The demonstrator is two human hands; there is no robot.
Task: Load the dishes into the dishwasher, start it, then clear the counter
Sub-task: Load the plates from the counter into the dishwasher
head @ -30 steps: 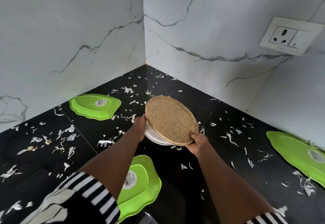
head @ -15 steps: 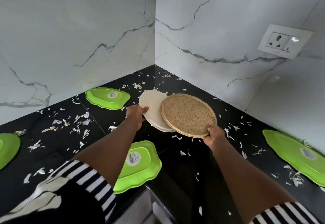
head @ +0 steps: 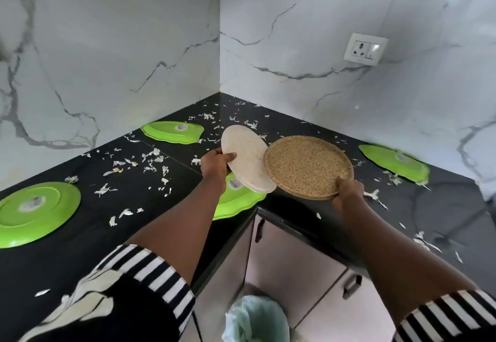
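Note:
My left hand (head: 216, 163) grips a cream round plate (head: 245, 158) by its left edge and holds it tilted above the black counter (head: 88, 234). A speckled brown round plate (head: 308, 166), held at its near rim by my right hand (head: 347, 194), overlaps the cream one's right side. Several green plates lie upside down on the counter: one far left (head: 37, 211), one near the back wall (head: 173, 132), one partly hidden under my left arm (head: 239, 202), one at the right (head: 394, 162).
White peel scraps (head: 153, 159) are scattered over the counter, thickest toward the corner. Marble walls meet behind, with a socket (head: 365, 49) on the right wall. Below the counter edge are grey cabinet doors (head: 290, 269) and a bin with a pale green liner (head: 256, 320).
Both plates have been lifted higher off the counter and pulled apart sideways, the brown one moving right. The view has pulled back, showing the cabinets and the bin.

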